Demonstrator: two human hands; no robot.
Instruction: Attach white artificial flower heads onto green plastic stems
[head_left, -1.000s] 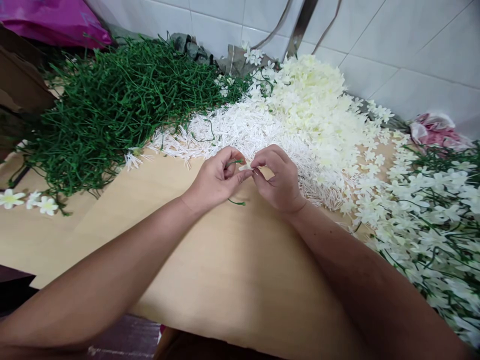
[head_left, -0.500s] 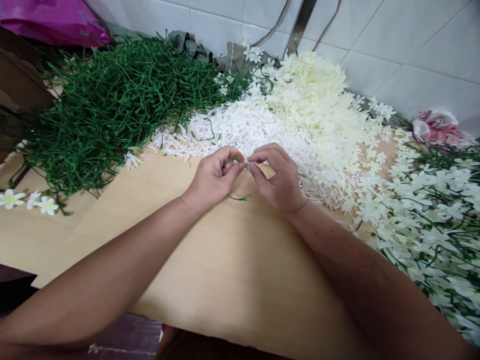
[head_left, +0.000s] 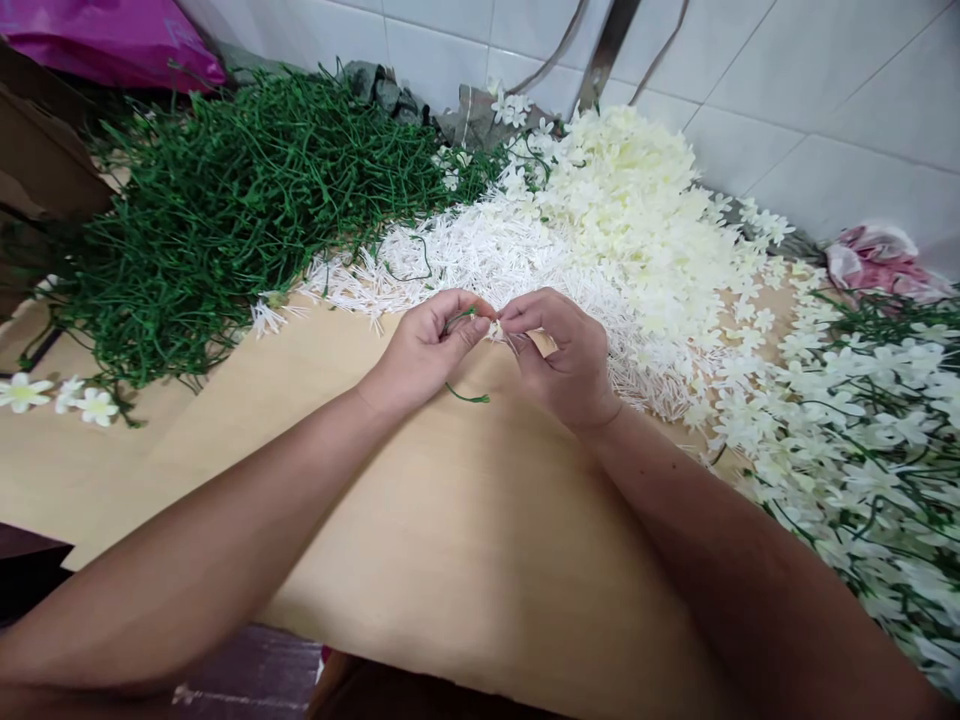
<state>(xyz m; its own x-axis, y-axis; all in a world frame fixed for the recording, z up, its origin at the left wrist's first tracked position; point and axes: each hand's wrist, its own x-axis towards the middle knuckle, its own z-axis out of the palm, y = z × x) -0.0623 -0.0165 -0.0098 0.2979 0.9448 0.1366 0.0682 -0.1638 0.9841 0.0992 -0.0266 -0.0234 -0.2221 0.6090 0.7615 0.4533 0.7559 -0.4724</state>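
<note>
My left hand (head_left: pixel 427 352) is closed in a pinch on a thin green stem (head_left: pixel 466 397), whose loose end curls out below the palm. My right hand (head_left: pixel 562 355) is closed too, pinching a small white flower piece (head_left: pixel 496 331) at its fingertips. Both hands' fingertips meet over the pale wooden board (head_left: pixel 450 530), just in front of a heap of white stamen pieces (head_left: pixel 480 255).
A big pile of green stems (head_left: pixel 217 200) lies at the back left. Cream petals (head_left: pixel 637 200) are heaped at the back centre. Finished flowers on stems (head_left: pixel 862 430) spread along the right. Three loose flowers (head_left: pixel 52 395) lie at the left. A tiled wall (head_left: pixel 825 110) stands behind.
The hands have stayed together at the same spot. The fingers shifted slightly, and the white piece sits closer against the stem tip than a second ago.
</note>
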